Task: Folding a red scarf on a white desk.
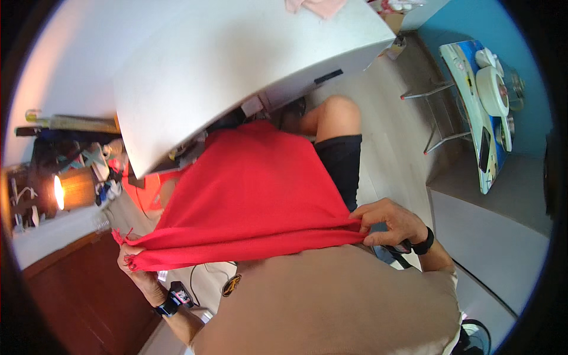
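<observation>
You have the red fringed scarf (254,183) spread over your lap, its near edge drawn across just in front of your beige shirt (331,302), with a long fold along it. Your left hand (135,276) grips the left corner beside the tassels; its fingers look closed on the fabric, though the cloth partly covers them. Your right hand (397,222) pinches the right end of that edge between thumb and fingers, the tips together on the cloth and the rest of the hand loosely arched. The far part of the scarf reaches toward the white counter (248,65), where a pink cloth (316,6) lies. Your black shorts (342,165) show past its right side, and a lit lamp (77,188) stands to your left.
</observation>
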`<state>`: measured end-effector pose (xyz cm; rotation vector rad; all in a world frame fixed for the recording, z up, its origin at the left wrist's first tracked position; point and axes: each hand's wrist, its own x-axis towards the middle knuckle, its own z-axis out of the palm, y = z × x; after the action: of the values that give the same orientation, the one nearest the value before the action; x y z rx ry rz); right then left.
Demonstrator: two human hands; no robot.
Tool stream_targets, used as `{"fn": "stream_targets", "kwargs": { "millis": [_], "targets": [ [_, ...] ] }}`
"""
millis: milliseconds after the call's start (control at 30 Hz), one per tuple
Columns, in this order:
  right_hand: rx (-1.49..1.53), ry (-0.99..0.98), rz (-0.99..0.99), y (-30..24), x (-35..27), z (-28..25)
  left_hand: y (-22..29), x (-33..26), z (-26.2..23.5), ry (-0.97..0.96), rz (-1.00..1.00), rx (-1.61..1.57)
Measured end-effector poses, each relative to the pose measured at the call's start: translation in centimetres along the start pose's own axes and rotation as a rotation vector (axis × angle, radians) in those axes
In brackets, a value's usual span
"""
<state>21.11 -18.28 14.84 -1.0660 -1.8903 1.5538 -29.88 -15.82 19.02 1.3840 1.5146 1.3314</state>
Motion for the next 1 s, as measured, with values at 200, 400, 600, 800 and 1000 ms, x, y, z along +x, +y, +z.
{"fn": "stream_targets", "kwargs": {
  "millis": [200, 400, 600, 800, 1000],
  "targets": [
    [0.088, -0.164, 0.474, -0.6, 3.0, 2.1, -0.5, -2.0, -1.8, 0.076, -0.043, 0.032],
    [0.486, -0.167, 0.651, -1.4, 3.5, 2.4, -1.6, -1.8, -2.1, 0.060, -0.054, 0.011],
    [0.010, -0.410, 0.402, -1.5, 5.2, 1.8, -2.7, -1.7, -2.5, 0.047, -0.056, -0.027],
    [0.451, -0.152, 0.633, -3.4, 5.9, 2.3, -3.7, -1.9, -3.1, 0.061, -0.085, -0.019],
    [0.196, -0.241, 0.782, -3.4, 7.0, 2.1, -4.2, -2.2, -3.2, 0.059, -0.095, -0.031]
  ]
}}
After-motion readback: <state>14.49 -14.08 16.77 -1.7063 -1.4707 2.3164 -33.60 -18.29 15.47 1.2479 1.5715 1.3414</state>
